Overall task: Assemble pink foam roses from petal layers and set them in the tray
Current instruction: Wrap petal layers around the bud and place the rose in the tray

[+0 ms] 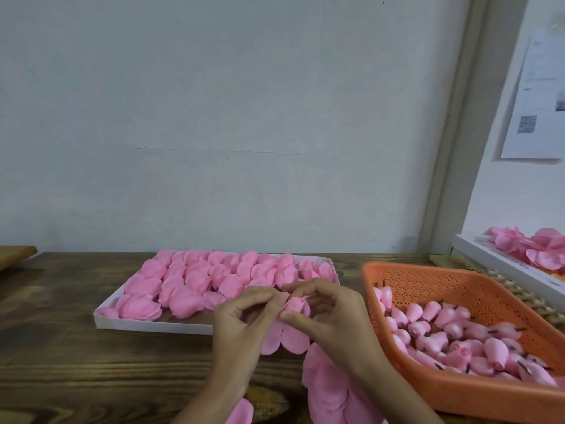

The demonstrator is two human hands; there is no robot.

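Note:
My left hand (pixel 244 316) and my right hand (pixel 330 313) meet over the table just in front of the white tray (pixel 146 325). Both pinch a pink foam rose (pixel 295 306) between them, a bud with petal layers hanging below it. The tray holds several finished pink roses (pixel 195 280) in rows. An orange perforated basket (pixel 428 280) on the right holds several pink buds (pixel 452 332) with dark stems. A pile of loose pink petal layers (pixel 330 390) lies under my right forearm.
The dark wooden table (pixel 61 347) runs to the pale wall at the back. A second white tray (pixel 501 264) with pink petals stands at the far right. A single pink petal (pixel 241 411) lies at the bottom edge. Paper sheets (pixel 535 96) hang on the right wall.

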